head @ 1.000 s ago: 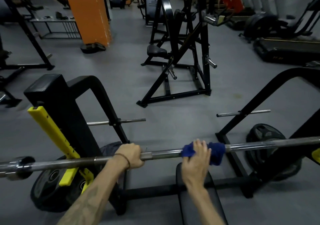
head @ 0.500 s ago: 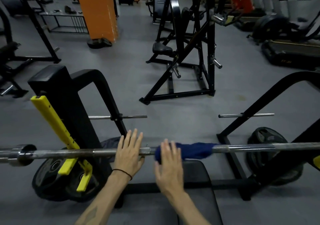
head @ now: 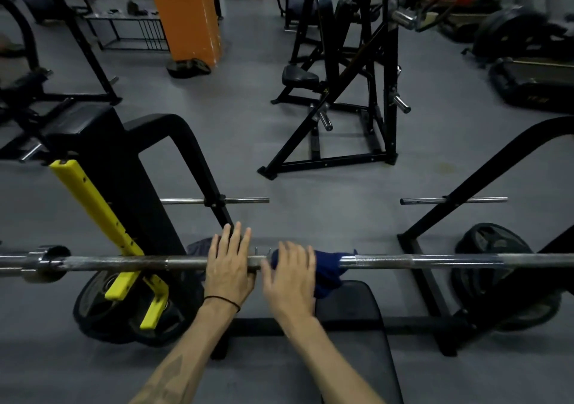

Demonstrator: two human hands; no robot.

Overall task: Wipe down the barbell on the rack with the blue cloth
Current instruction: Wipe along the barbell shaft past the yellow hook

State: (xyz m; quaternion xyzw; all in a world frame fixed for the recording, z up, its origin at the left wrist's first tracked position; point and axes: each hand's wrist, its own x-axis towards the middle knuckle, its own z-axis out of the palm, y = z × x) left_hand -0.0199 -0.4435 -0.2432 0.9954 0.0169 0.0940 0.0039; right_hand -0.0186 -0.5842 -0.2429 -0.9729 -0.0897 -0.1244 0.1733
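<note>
Mid-wipe: right hand (head: 290,279) presses blue cloth (head: 326,271) on barbell (head: 435,260), fingers loosely bent; left hand (head: 230,264) flat, fingers straight. Next: slide cloth along uncleaned shaft.

My left hand (head: 230,260) flat, fingers straight, palm down | thin dark band on that wrist | my right hand (head: 290,274) just beside it, fingers extended, blurred, maybe slightly curved | both forearms reaching forward.
</note>
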